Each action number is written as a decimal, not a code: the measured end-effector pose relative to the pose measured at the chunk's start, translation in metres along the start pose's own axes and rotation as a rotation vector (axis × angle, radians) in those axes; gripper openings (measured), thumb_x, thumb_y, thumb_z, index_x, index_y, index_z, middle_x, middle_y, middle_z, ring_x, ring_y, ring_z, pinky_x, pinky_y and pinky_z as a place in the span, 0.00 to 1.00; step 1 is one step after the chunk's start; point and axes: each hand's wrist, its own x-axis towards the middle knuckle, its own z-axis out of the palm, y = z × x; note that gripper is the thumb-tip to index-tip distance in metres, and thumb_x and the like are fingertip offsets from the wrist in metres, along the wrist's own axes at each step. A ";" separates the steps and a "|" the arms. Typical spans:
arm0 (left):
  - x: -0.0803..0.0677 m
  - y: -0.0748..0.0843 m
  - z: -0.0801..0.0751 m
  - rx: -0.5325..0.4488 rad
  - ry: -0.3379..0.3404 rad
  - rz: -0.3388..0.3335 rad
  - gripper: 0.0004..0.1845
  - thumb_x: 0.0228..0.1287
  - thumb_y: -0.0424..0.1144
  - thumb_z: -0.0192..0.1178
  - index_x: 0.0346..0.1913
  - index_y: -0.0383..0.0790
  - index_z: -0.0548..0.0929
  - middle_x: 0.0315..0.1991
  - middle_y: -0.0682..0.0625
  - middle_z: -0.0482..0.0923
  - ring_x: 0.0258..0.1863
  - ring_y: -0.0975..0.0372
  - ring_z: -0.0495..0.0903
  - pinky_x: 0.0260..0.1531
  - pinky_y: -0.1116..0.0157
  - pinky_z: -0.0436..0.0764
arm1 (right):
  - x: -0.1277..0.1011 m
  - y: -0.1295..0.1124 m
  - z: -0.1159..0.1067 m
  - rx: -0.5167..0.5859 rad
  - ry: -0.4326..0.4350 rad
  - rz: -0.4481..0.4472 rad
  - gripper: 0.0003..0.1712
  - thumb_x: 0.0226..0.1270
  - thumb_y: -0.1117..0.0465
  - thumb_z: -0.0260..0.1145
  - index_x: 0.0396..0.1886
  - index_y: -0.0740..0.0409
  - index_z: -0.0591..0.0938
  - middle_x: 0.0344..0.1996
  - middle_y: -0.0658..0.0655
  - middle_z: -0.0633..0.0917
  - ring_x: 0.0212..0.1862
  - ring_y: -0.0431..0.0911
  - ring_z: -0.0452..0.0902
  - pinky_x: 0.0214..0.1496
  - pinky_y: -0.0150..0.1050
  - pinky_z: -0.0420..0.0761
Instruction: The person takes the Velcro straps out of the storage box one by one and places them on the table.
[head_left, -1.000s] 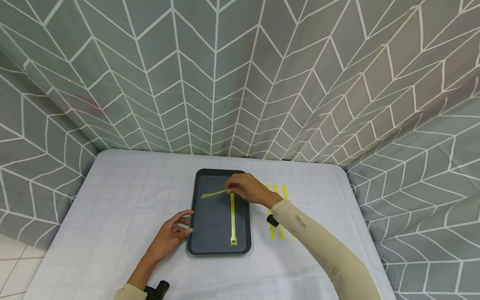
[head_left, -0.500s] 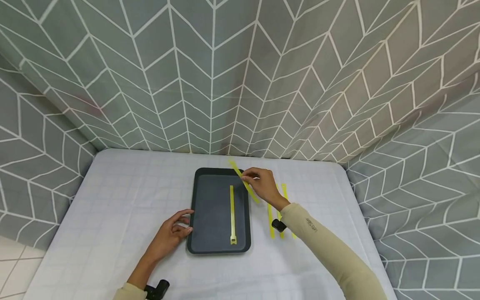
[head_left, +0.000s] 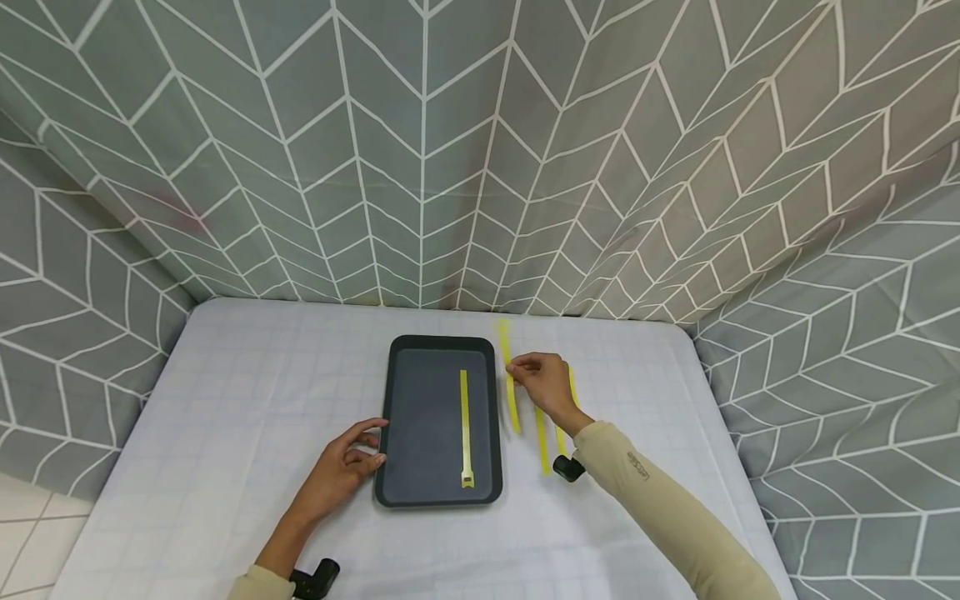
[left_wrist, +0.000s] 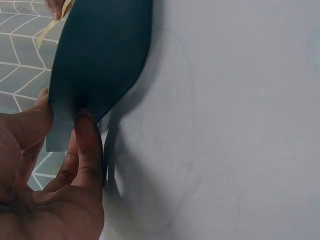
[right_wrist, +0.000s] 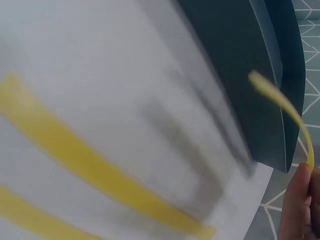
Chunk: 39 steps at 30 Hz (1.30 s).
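In the head view, my right hand pinches a yellow hook-and-loop cable tie near its middle, just right of the dark grey tray. The tie hangs over the white cloth, its shadow beside it. In the right wrist view, the held tie curves up from the fingertips, overlapping the tray's outer wall. A second yellow cable tie lies lengthwise in the tray's right half, its slotted head toward the near end. My left hand holds the tray's left rim; in the left wrist view, its fingers meet the tray wall.
More yellow cable ties lie side by side on the white tablecloth, partly under my right hand and wrist. Grey patterned curtains stand behind and beside the table.
My right hand has carried the held tie from above the tray to the cloth on the right, turning it from crosswise to nearly lengthwise. My left hand has stayed at the rim.
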 end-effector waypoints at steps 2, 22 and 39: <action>0.000 0.000 0.000 0.000 0.000 0.001 0.30 0.66 0.31 0.65 0.70 0.43 0.71 0.52 0.37 0.71 0.41 0.58 0.83 0.39 0.69 0.79 | -0.001 0.003 -0.001 0.001 0.008 0.027 0.09 0.63 0.63 0.73 0.40 0.64 0.89 0.33 0.62 0.90 0.33 0.55 0.89 0.37 0.43 0.86; 0.000 0.001 0.001 -0.009 -0.005 -0.006 0.30 0.67 0.31 0.64 0.70 0.42 0.70 0.52 0.37 0.71 0.41 0.58 0.82 0.39 0.69 0.79 | -0.023 0.030 -0.003 -0.078 -0.072 0.227 0.06 0.60 0.68 0.74 0.35 0.68 0.88 0.31 0.62 0.89 0.30 0.48 0.88 0.31 0.34 0.84; -0.001 0.000 0.001 -0.014 -0.006 -0.003 0.30 0.67 0.31 0.64 0.71 0.42 0.70 0.53 0.37 0.71 0.41 0.58 0.82 0.39 0.68 0.79 | -0.029 0.039 0.002 -0.163 -0.087 0.172 0.05 0.57 0.69 0.75 0.32 0.68 0.88 0.26 0.62 0.89 0.24 0.46 0.87 0.28 0.35 0.84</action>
